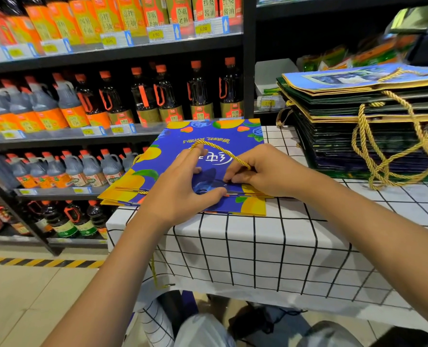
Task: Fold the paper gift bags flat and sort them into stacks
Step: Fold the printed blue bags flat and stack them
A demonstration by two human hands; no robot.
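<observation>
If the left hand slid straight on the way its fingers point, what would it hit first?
Probably the gold cord handle lying on the blue bag: the left hand points away across the bag, its forefinger already at the cord. Beyond that, depth is unclear.

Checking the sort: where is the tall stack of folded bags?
In the head view, the stack sits on the checked table, right of the blue bag under both hands.

Bag: a flat blue-and-yellow paper gift bag (215,139) is laid on the white grid-patterned tablecloth (258,246).
Hands: the bag is pressed by the left hand (182,186); its edge is pinched by the right hand (260,171).
</observation>
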